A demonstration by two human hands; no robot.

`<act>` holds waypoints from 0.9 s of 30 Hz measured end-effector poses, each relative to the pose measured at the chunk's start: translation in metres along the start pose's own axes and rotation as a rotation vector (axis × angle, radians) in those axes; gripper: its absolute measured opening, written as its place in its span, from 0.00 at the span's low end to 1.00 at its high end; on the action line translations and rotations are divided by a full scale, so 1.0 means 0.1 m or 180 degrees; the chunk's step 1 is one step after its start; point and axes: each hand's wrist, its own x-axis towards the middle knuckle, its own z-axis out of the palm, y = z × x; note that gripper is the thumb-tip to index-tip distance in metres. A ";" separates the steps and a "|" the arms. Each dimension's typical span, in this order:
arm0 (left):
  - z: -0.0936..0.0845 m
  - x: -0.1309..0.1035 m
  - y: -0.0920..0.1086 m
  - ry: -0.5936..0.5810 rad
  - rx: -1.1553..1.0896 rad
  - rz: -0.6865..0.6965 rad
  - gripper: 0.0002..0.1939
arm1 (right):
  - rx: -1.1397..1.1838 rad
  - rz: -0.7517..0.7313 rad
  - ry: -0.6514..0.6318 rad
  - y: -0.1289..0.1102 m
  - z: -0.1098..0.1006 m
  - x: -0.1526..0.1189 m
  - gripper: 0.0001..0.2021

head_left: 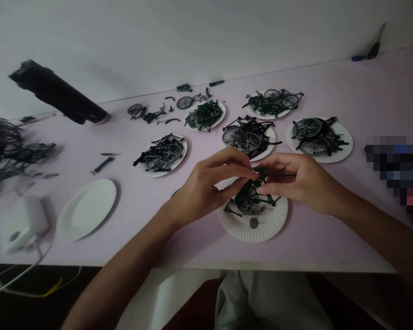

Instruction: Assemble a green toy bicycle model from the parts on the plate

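Observation:
Over a white paper plate (253,231) near the table's front, my left hand (215,183) and my right hand (296,181) meet with fingertips nearly touching. Both pinch a dark green model part (261,174), whose thin end runs back under my right fingers; its shape is mostly hidden. Below them on the plate lie dark green bicycle frame pieces (242,199) and a small grey round part (253,223).
Behind my hands, several plates hold dark bicycle parts, one a plate with wheels (347,137). At left are a bare plate (89,208), a white device (24,220) with cables, a tall black object (62,94) and loose parts (103,165).

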 end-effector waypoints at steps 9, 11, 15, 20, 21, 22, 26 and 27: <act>0.01 0.00 -0.01 -0.0018 0.0055 0.0033 0.09 | -0.0236 -0.0167 0.0049 -0.02 -0.02 0.01 0.12; 0.03 -0.01 -0.02 0.0091 0.0137 0.0081 0.10 | -0.0337 -0.0184 0.0134 -0.06 -0.03 -0.01 0.12; 0.04 -0.03 -0.03 0.0516 0.0334 0.0218 0.15 | -0.0740 -0.0252 0.0392 -0.21 -0.18 -0.08 0.11; -0.03 -0.03 0.00 0.0057 0.0072 0.0292 0.06 | -0.1212 -0.0274 0.0512 -0.35 -0.54 -0.20 0.15; -0.04 -0.03 0.01 -0.0281 -0.0060 0.0259 0.03 | -0.1311 -0.0256 0.0494 -0.35 -0.60 -0.21 0.17; -0.03 -0.02 0.02 -0.0626 -0.0169 0.0226 0.03 | -0.1433 -0.0208 0.0433 -0.35 -0.66 -0.22 0.18; 0.06 -0.03 0.06 -0.1515 -0.0257 0.0288 0.10 | -0.1859 -0.0142 0.0056 -0.27 -0.76 -0.20 0.18; 0.09 -0.03 0.06 -0.1614 -0.0228 0.0326 0.11 | -0.1888 -0.0087 -0.0047 -0.26 -0.75 -0.18 0.17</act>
